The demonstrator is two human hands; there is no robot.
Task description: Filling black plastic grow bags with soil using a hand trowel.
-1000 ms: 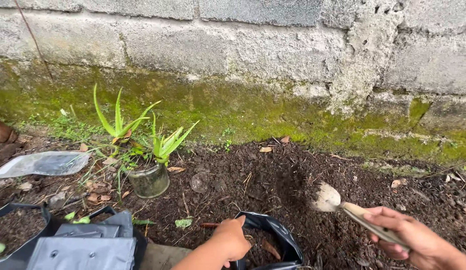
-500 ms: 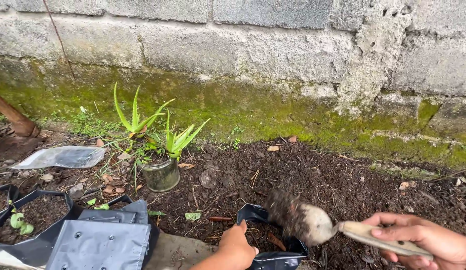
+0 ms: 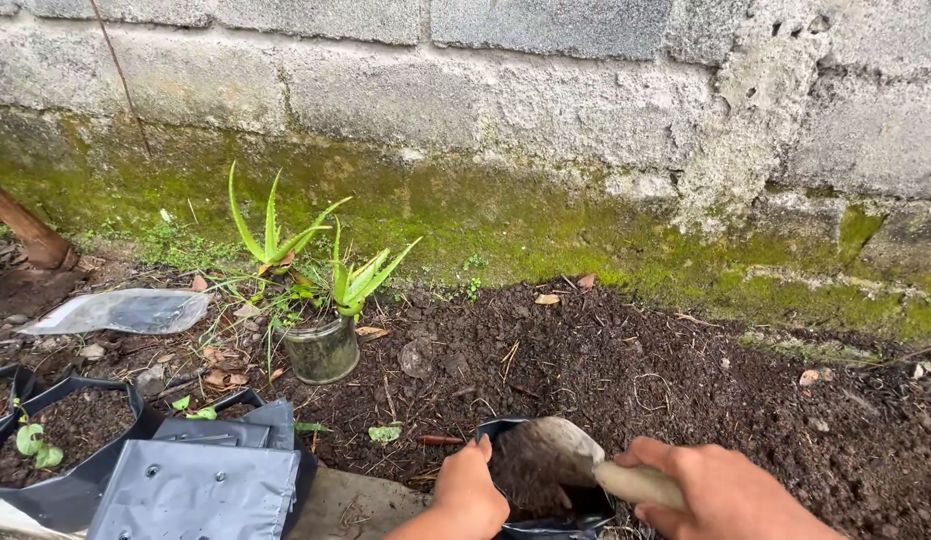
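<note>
2 hands work at 1 black grow bag [image 3: 545, 500] at the bottom edge of view, in front of the heap of dark soil [image 3: 625, 370]. The left hand [image 3: 468, 492] pinches the bag's near-left rim and holds the mouth open. The right hand [image 3: 720, 492], right of the bag, is wrapped tight round the pale handle of a trowel [image 3: 575, 462]; its blade sits tilted over the bag mouth with soil sliding off it.

Judgement: the pour goes best with the blade low and inside the rim, tipped gradually, and the left grip pulling the rim taut so the soft wall does not fold inward.

Left of the bag stand an aloe in a glass jar [image 3: 323, 345] and a filled black bag with a seedling [image 3: 65, 430].

Against 0.5 s ago: the loaded blade hung above the bag's right edge; it is now lower, over the opening, and emptying. The left hand has not shifted.
</note>
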